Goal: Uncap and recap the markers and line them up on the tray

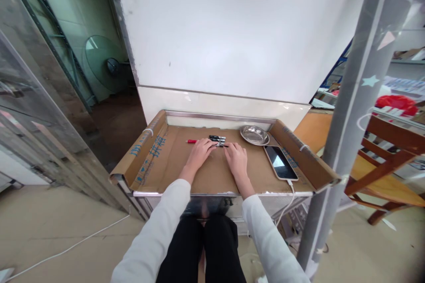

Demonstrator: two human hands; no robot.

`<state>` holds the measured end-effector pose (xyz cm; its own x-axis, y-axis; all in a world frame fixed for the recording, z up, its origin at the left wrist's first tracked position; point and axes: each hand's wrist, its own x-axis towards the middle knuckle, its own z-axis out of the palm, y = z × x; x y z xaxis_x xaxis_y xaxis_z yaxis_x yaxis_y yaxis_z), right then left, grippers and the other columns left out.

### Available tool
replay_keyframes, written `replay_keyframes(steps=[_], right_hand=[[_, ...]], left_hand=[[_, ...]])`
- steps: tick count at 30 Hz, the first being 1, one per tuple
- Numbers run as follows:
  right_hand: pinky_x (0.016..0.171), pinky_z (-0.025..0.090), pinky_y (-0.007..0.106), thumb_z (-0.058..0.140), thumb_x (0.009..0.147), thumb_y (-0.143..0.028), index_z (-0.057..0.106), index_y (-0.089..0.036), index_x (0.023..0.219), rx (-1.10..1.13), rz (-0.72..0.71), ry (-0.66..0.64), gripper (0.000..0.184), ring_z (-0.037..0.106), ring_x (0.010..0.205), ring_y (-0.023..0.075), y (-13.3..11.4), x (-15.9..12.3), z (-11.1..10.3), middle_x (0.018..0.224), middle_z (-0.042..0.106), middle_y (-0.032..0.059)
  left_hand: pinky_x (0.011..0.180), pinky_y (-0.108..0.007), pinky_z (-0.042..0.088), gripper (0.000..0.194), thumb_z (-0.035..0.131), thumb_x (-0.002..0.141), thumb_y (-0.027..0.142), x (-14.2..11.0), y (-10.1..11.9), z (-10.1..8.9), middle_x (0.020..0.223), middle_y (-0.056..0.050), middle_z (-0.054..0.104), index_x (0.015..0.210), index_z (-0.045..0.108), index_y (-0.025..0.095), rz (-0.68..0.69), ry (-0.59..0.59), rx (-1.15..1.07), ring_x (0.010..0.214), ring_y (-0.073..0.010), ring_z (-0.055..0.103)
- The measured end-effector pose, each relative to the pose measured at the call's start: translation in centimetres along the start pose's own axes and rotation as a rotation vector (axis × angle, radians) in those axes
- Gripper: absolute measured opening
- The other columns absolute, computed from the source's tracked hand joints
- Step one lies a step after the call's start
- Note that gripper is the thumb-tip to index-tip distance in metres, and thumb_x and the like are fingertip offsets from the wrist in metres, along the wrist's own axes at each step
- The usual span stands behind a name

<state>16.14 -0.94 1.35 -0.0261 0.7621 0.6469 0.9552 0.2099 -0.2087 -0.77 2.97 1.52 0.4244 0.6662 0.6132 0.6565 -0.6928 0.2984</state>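
My left hand (199, 152) and my right hand (236, 157) rest low over the cardboard-lined table, fingertips facing each other. Between them runs a thin pen (219, 145), pinched at its left end by my left fingers and at its dark right end by my right fingers. Just beyond the fingertips lie several black pens (217, 137) side by side; their exact edges are too small to make out. A red pen (191, 141) pokes out to the left of my left hand, its other end hidden behind the fingers.
A round metal dish (255, 135) sits at the back right. Nearer lies a phone (280, 162) with a white cable (292, 190) hanging over the front edge. Folded cardboard walls (300, 148) border the table's sides. A grey pole (352, 110) and a wooden chair (385, 163) stand to the right.
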Motion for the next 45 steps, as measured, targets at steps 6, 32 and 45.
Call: replay_keyframes(steps=[6, 32, 45], right_hand=[[0.079, 0.036, 0.031, 0.037, 0.09, -0.021, 0.058, -0.019, 0.106, 0.053, -0.124, -0.07, 0.026, 0.056, 0.087, 0.0192, -0.2, 0.0, 0.1, 0.093, 0.065, 0.0073], [0.087, 0.034, 0.034, 0.043, 0.083, -0.018, 0.059, -0.024, 0.112, -0.053, 0.072, -0.238, 0.033, 0.043, 0.106, 0.0234, 0.0, -0.4, 1.3, 0.118, 0.05, 0.0096], [0.082, 0.032, 0.031, 0.042, 0.084, -0.017, 0.057, -0.021, 0.107, -0.068, 0.1, -0.196, 0.027, 0.044, 0.097, 0.0213, 0.0, -0.3, 1.4, 0.108, 0.052, 0.0089]], left_hand=[[0.083, -0.031, 0.038, 0.025, 0.044, 0.091, 0.029, -0.1, 0.1, 0.1, 0.099, -0.004, 0.062, 0.109, 0.059, 0.023, 0.038, -0.012, 0.013, 0.094, -0.017, 0.054], [0.086, -0.034, 0.044, 0.026, 0.047, 0.083, 0.011, -0.9, -1.8, 1.5, 0.101, -0.01, 0.058, 0.108, 0.056, 0.015, -0.326, 0.073, 0.105, 0.095, -0.0213, 0.055], [0.091, -0.037, 0.041, 0.021, 0.051, 0.077, 0.016, -2.0, 0.0, -0.4, 0.097, -0.003, 0.057, 0.094, 0.062, 0.022, -0.108, -0.165, -0.146, 0.092, -0.019, 0.054]])
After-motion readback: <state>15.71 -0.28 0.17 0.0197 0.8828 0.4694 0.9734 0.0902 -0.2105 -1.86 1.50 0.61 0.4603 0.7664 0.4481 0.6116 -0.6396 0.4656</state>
